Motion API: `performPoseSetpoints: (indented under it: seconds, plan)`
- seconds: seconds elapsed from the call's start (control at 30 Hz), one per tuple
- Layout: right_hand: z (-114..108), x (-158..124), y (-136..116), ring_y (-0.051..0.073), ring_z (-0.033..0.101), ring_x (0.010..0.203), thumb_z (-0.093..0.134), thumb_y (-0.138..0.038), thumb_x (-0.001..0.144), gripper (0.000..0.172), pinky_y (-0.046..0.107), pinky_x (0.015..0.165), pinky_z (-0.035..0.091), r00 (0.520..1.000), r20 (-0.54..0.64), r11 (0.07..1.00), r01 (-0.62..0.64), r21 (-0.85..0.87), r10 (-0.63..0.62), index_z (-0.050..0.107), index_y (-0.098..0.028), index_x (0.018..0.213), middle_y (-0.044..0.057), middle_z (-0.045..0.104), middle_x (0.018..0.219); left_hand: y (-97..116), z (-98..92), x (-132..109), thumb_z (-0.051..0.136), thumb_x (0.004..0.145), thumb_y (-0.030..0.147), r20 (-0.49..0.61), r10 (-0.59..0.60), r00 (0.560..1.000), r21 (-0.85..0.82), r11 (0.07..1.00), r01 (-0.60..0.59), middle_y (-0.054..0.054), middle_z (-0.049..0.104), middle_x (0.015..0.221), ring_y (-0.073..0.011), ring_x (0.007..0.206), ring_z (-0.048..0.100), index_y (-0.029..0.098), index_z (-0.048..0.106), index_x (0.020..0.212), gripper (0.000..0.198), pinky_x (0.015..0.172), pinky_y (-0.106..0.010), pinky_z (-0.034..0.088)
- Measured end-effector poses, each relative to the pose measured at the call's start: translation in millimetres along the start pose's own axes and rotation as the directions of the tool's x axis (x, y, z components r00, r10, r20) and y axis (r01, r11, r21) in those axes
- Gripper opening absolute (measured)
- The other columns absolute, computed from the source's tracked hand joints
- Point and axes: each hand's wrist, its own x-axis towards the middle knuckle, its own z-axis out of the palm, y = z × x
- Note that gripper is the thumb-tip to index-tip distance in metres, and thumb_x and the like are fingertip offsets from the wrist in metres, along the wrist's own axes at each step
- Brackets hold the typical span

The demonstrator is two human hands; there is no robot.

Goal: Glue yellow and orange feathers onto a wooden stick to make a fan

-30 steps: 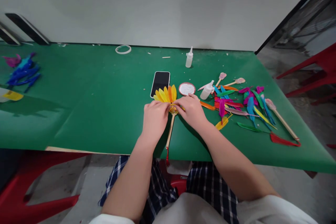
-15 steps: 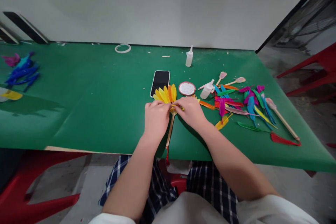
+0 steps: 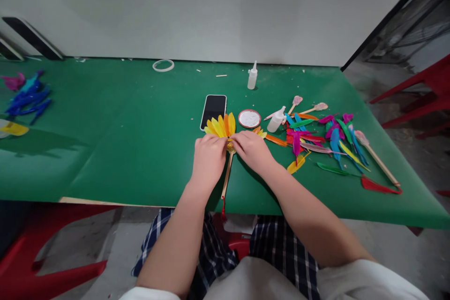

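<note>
Yellow and orange feathers fan out from the head of a feather fan (image 3: 220, 126) lying on the green table. Its wooden handle (image 3: 228, 176) points toward me and ends in a red tassel (image 3: 223, 208). My left hand (image 3: 210, 157) is closed on the left side of the fan's head, fingertips at the feather bases. From the right, my right hand (image 3: 253, 150) pinches at the same spot, its fingertips almost meeting the left ones. What lies between the right fingertips is too small to make out. Several yellow and orange feathers (image 3: 260, 132) show just beyond my right hand.
Behind the fan lies a phone (image 3: 214, 108), beside a round white lid (image 3: 249, 118). Two glue bottles, one upright (image 3: 252, 76) and one leaning (image 3: 276, 120), stand near loose coloured feathers (image 3: 337, 138). A wooden stick with a red tassel (image 3: 378, 159) lies far right; blue feathers (image 3: 30, 96) lie left.
Both hands stay at the fan's head. The right fingers have shifted slightly, so more of the golden centre shows. The whole view has moved a little.
</note>
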Motion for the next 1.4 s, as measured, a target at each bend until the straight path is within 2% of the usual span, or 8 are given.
performPoseSetpoints:
  seconds: [0.4,0.63,0.73,0.87,0.97,1.07,1.2,1.4]
  plan:
    - [2.5,-3.7,-2.0,0.018,0.055,0.078,0.037,-0.022,0.088,0.026,0.03,0.073,0.044,0.98,-0.192,0.997,0.063,0.035,-0.055,0.061,-0.012,0.091,0.011,0.063,0.082,-0.2,-0.7,-1.0,0.04,0.086,0.018,-0.051,-0.042,0.998,-0.251,0.967,0.028,-0.006,0.065,0.078,-0.0178,0.076,0.055,0.015,0.063,0.083,0.023,0.07,-0.032,0.044]
    - [9.2,-4.7,-10.4,0.018,0.055,0.078,0.037,-0.022,0.088,0.026,0.031,0.073,0.045,0.934,-0.357,0.996,0.028,0.08,0.002,0.061,-0.013,0.091,0.01,0.063,0.081,13.5,0.3,-2.8,0.042,0.086,0.019,-0.214,-0.151,0.965,-0.335,0.939,0.073,-0.007,0.067,0.084,-0.0166,0.079,0.057,0.013,0.064,0.087,0.022,0.076,-0.031,0.045]
    - [7.7,-3.6,-8.6,0.017,0.056,0.078,0.037,-0.023,0.088,0.026,0.03,0.073,0.046,0.936,-0.351,0.996,0.018,0.089,0.015,0.061,-0.014,0.09,0.009,0.064,0.081,11.2,0.0,-1.7,0.043,0.086,0.02,-0.205,-0.155,0.966,-0.318,0.944,0.084,-0.007,0.067,0.085,-0.0174,0.079,0.058,0.014,0.064,0.089,0.022,0.075,-0.033,0.045]
    - [1.8,-2.9,-0.7,0.017,0.056,0.08,0.039,-0.022,0.087,0.024,0.029,0.075,0.045,0.95,-0.303,0.993,0.103,0.063,-0.079,0.061,-0.014,0.094,0.009,0.065,0.085,-0.6,-2.8,0.4,0.045,0.085,0.022,-0.089,-0.078,0.993,-0.248,0.967,0.053,-0.006,0.068,0.084,-0.0185,0.079,0.059,0.018,0.065,0.09,0.021,0.072,-0.034,0.043]
    - [-0.6,-3.3,2.3,0.018,0.056,0.081,0.04,-0.02,0.087,0.023,0.03,0.075,0.045,0.947,-0.3,0.992,0.123,0.02,-0.112,0.06,-0.014,0.096,0.009,0.066,0.086,-5.0,-3.9,1.6,0.045,0.085,0.021,-0.054,-0.051,0.997,-0.192,0.981,0.04,-0.005,0.068,0.084,-0.0188,0.08,0.059,0.02,0.064,0.094,0.021,0.071,-0.033,0.041]
    - [-0.6,-2.9,1.7,0.018,0.056,0.077,0.039,-0.02,0.088,0.024,0.031,0.072,0.045,0.951,-0.284,0.992,0.122,-0.015,-0.121,0.061,-0.013,0.094,0.009,0.066,0.083,-3.7,-3.2,2.2,0.045,0.085,0.022,-0.077,-0.043,0.996,-0.126,0.992,0.033,-0.005,0.068,0.083,-0.0198,0.078,0.059,0.021,0.063,0.098,0.022,0.069,-0.034,0.038]
    - [1.0,-2.0,-0.5,0.019,0.057,0.073,0.039,-0.02,0.087,0.024,0.031,0.068,0.045,0.946,-0.299,0.992,0.118,-0.043,-0.126,0.061,-0.011,0.089,0.009,0.065,0.078,-0.7,-0.2,1.7,0.044,0.086,0.022,-0.114,-0.03,0.993,-0.095,0.995,0.019,-0.004,0.068,0.08,-0.0199,0.078,0.059,0.019,0.064,0.088,0.02,0.068,-0.034,0.036]
    - [8.1,-2.9,-5.6,0.018,0.058,0.075,0.04,-0.019,0.086,0.022,0.03,0.07,0.046,0.937,-0.346,0.998,0.058,0.025,-0.045,0.061,-0.014,0.089,0.008,0.066,0.08,8.2,7.6,-1.4,0.045,0.084,0.021,-0.238,-0.059,0.969,-0.102,0.994,0.035,-0.006,0.067,0.075,-0.0194,0.071,0.059,0.015,0.065,0.083,0.021,0.067,-0.034,0.037]
